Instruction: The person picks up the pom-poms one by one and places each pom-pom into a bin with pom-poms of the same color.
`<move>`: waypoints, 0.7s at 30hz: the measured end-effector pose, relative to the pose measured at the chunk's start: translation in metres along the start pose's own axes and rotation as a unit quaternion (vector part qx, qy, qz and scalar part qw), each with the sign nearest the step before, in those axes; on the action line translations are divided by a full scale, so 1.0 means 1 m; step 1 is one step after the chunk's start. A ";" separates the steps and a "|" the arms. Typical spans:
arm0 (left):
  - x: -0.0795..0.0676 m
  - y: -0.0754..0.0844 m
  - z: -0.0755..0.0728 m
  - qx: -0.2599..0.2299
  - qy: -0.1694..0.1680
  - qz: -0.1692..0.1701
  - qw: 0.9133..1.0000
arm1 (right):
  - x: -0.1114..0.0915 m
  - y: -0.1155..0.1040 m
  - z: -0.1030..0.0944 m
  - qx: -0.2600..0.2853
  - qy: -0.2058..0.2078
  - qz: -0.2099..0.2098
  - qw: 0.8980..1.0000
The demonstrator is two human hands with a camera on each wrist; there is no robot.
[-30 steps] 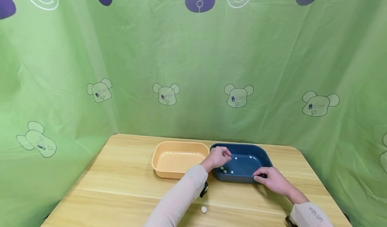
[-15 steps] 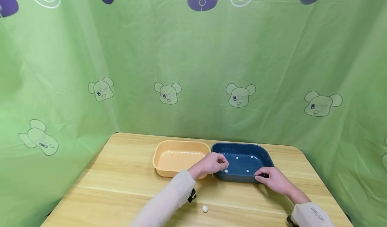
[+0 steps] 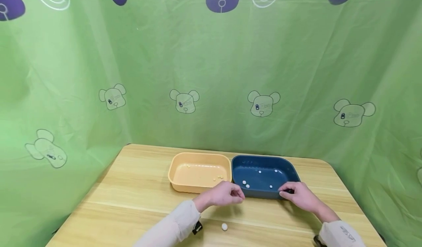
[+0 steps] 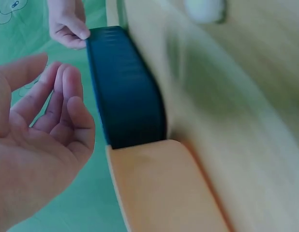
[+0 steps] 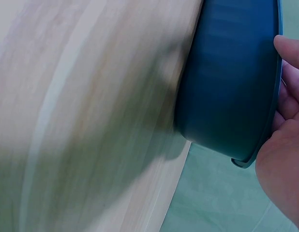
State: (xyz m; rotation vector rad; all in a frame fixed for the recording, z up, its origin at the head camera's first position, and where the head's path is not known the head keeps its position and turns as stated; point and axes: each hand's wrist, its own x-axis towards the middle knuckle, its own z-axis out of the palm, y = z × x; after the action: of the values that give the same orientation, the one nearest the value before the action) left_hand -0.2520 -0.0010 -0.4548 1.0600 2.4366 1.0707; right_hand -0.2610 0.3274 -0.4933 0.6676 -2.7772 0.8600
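My left hand is over the table just in front of where the two bins meet. In the left wrist view its fingers curl loosely with nothing between them. My right hand holds the front right rim of the dark blue bin. In the right wrist view the thumb lies over that rim and the fingers curl inside it. Several small white balls are spread over the blue bin's floor, two close together at its left front. A larger white ball sits on the table nearer to me.
An orange bin stands left of the blue one, side against side, with several tiny pale yellow pieces in it. Both are near the back of the wooden table. A green curtain hangs behind and on both sides.
My left hand has drawn back out of the blue bin, toward me and leftward. One small ball in that bin has rolled right. The right hand has kept its place on the rim.
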 end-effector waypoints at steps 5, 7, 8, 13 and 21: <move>-0.013 -0.013 0.001 0.025 -0.043 0.015 0.999 | 0.000 -0.002 -0.002 -0.008 -0.002 0.004 1.000; -0.016 -0.018 0.000 0.036 -0.061 0.021 0.997 | 0.000 -0.003 -0.002 -0.009 0.000 0.004 1.000; -0.018 -0.019 -0.001 0.038 -0.070 0.023 0.997 | 0.001 -0.003 -0.002 -0.008 0.002 0.003 1.000; -0.025 -0.025 0.000 0.025 -0.108 0.027 0.993 | 0.001 -0.003 -0.002 -0.006 0.004 0.004 1.000; -0.035 -0.035 0.004 0.056 -0.137 0.018 0.989 | 0.001 -0.002 -0.001 -0.007 -0.005 0.011 1.000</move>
State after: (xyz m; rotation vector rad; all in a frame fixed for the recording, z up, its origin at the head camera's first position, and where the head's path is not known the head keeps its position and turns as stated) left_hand -0.2437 -0.0401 -0.4847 1.2033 2.2838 0.7480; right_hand -0.2609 0.3260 -0.4906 0.6427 -2.8008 0.8440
